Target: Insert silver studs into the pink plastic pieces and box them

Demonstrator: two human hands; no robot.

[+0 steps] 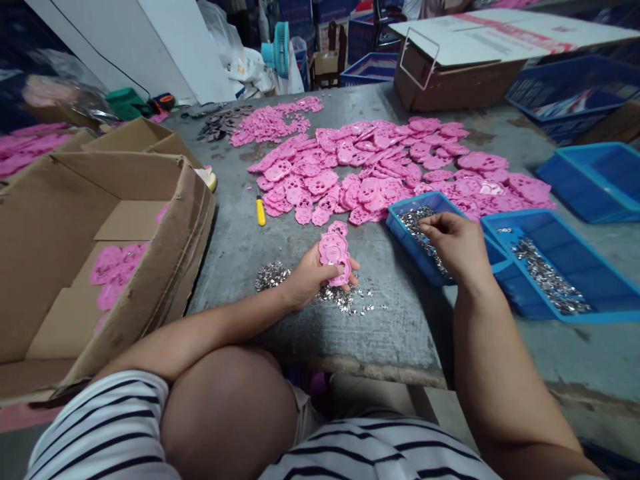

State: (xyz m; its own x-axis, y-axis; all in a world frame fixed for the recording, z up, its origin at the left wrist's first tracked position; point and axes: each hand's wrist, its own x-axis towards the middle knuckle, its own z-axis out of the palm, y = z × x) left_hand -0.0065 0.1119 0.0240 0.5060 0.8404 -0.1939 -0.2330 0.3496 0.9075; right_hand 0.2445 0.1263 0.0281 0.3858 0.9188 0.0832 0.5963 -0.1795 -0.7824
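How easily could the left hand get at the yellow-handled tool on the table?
Probably yes: only bare table lies between the left hand and the yellow-handled tool. However, that hand is full: it holds a pink part.

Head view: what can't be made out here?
All head view.
Right hand: fingertips dip into the blue tray; its own fingers hide whether it pinches any metal pieces.
Pink part in left hand: lower end and back covered by the fingers and palm.
Metal pieces: too small to tell shape.
Cardboard box: cut off by the left edge; near wall hides part of the inside.
Dark pile at the far end: too small to identify.
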